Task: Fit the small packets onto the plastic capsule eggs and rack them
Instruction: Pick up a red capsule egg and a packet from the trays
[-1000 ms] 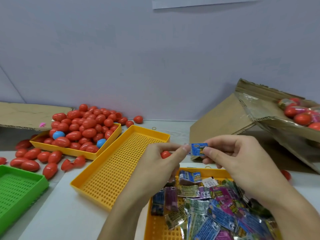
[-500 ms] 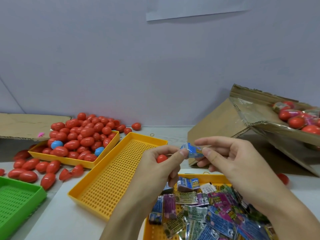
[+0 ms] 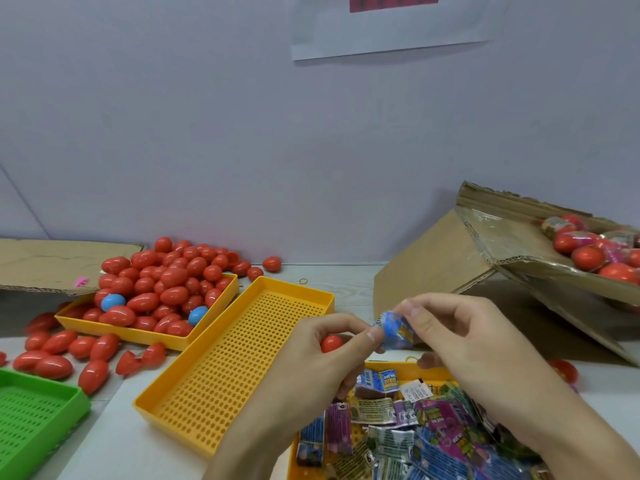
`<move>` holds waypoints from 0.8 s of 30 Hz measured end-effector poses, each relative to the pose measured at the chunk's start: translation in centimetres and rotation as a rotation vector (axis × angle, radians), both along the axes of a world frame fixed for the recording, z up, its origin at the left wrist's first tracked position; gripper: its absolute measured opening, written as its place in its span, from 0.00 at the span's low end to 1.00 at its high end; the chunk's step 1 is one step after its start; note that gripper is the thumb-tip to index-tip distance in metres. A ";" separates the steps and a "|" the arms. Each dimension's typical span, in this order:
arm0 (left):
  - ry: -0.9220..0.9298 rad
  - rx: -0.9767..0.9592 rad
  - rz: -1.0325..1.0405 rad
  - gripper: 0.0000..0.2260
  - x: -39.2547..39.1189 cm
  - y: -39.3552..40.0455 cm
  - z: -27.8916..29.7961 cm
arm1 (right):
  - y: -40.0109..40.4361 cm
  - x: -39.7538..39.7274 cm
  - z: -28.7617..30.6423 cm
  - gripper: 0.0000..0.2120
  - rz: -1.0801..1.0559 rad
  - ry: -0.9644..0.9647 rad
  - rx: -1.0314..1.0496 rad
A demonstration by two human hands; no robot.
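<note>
Both hands pinching blue packet [image 3: 396, 330] (print unreadable), left hand [image 3: 323, 355] holding red egg [image 3: 331, 343]

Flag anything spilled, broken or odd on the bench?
Red eggs have spilled off the heaped yellow tray onto the table. One egg near the empty yellow tray lies split open in halves. Two blue eggs sit among the red.

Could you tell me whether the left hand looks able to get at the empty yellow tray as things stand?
Probably yes: the empty yellow tray lies open just beside the left hand, nothing between them, though that hand holds a red egg.
</note>
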State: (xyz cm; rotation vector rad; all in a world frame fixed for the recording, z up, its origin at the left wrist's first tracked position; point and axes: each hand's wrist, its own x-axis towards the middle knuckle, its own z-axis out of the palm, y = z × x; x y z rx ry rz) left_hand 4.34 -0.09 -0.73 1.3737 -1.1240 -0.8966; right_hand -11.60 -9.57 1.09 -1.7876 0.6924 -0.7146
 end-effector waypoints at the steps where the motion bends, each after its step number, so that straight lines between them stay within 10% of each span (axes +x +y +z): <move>1: 0.008 -0.004 0.009 0.12 0.0 0.0 0.0 | 0.0 0.0 0.0 0.16 -0.002 0.000 0.014; 24: 0.060 -0.110 0.139 0.12 0.1 -0.1 0.2 | 0.5 0.9 -0.4 0.23 -0.042 -0.180 0.128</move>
